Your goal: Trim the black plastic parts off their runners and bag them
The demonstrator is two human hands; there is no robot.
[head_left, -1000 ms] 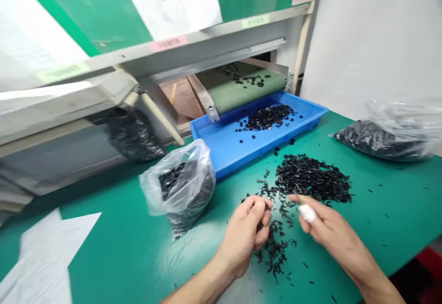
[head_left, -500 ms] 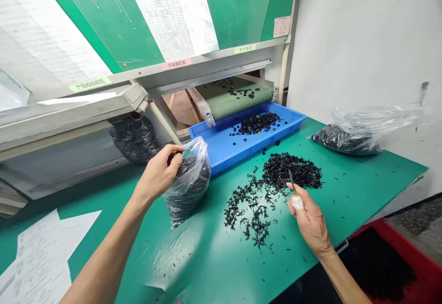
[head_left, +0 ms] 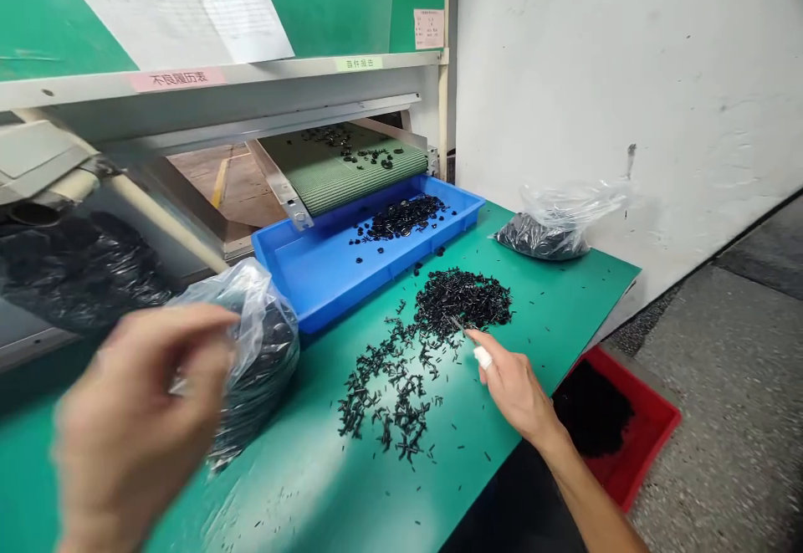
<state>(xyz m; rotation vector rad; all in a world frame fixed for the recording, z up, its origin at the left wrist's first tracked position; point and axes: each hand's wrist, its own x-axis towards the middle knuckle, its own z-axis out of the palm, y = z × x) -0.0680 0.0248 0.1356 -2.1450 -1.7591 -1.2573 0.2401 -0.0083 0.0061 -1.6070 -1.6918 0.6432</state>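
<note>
My right hand (head_left: 518,386), white tape round one finger, is closed on slim metal tweezers (head_left: 465,330). Their tips are at the near edge of a heap of small black plastic parts (head_left: 467,298) on the green table. More loose black parts (head_left: 392,394) are scattered to the left of the heap. My left hand (head_left: 144,411) is smeared by motion, its fingers bent; whether anything is between them cannot be made out. It is in front of a clear plastic bag (head_left: 267,352) filled with black parts, which it partly covers.
A blue tray (head_left: 314,281) with black parts stands under the end of a green conveyor belt (head_left: 351,168). At the back right lies another clear bag of black parts (head_left: 543,235). A red bin (head_left: 646,427) sits beyond the table's right edge. A dark bag (head_left: 81,273) is at left.
My left hand has come away from the bag's mouth, toward me and left. The tweezers in my right hand have moved to the heap's near edge. The view has turned right.
</note>
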